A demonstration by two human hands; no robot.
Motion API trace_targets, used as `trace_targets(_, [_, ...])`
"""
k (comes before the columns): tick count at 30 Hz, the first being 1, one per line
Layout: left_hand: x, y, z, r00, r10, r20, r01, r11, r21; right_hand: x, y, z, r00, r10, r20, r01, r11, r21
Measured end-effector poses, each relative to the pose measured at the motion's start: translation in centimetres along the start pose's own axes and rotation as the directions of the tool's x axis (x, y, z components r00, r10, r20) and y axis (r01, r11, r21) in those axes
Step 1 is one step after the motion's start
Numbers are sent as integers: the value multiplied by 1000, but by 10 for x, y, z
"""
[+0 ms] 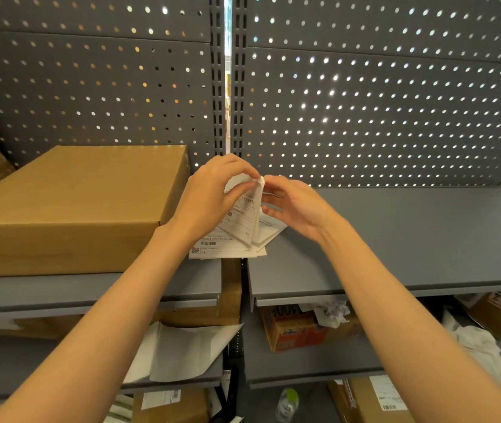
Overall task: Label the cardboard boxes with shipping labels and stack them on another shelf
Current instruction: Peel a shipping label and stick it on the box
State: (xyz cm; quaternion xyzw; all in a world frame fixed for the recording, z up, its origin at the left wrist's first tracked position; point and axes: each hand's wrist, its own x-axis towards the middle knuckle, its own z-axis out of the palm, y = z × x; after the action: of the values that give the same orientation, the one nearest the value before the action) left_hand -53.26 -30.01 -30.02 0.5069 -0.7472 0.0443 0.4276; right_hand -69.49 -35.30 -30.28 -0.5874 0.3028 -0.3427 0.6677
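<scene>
A large plain cardboard box [69, 206] lies flat on the left grey shelf [96, 291], to the left of my hands. A small pile of white shipping labels [228, 247] rests across the gap between the two shelves. My left hand [209, 193] and my right hand [295, 206] meet above the pile, both pinching the top corner of one raised label sheet [244, 213], which bends up from the pile. The sheet's lower edge hangs down onto the other labels.
The right grey shelf [411, 239] stretches out beside the pile. Perforated grey back panels [365, 102] stand behind. Lower shelves hold backing sheets [182, 349], an orange printed carton [292, 328], crumpled paper, labelled boxes and a bottle [287, 404].
</scene>
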Motion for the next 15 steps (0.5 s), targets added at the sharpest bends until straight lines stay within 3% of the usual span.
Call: trace_targets(15, [3,4,-10,999,1,-54,-1,1000,1,3,6,-8,986,38,-163,-35,999,19])
